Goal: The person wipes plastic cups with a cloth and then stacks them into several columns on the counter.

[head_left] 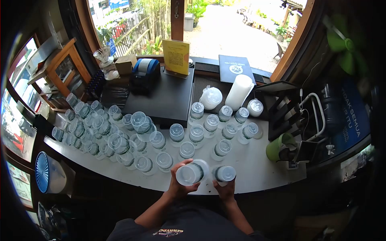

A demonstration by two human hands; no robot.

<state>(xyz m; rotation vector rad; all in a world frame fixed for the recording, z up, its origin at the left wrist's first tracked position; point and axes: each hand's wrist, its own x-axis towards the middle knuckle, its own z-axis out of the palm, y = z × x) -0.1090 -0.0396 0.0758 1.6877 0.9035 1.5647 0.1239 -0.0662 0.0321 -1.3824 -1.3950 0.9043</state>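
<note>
My left hand [176, 185] is wrapped round a clear plastic cup [190, 173] with a dark green print, tilted so its round end faces me. Just to the right, my right hand [225, 192] grips a second plastic cup [226, 174] low on its side, close to the counter's front edge. Right beyond my hands stand more cups of the same kind, among them one plastic cup [187, 150] ahead of my left hand and another plastic cup [222, 148] ahead of my right.
Many cups [100, 124] crowd the left of the white counter [249, 170]. Behind are a black cash drawer [161, 94], a label printer [145, 72], a yellow sign [176, 57] and a white cup stack [240, 92]. A green bin [277, 148] stands right.
</note>
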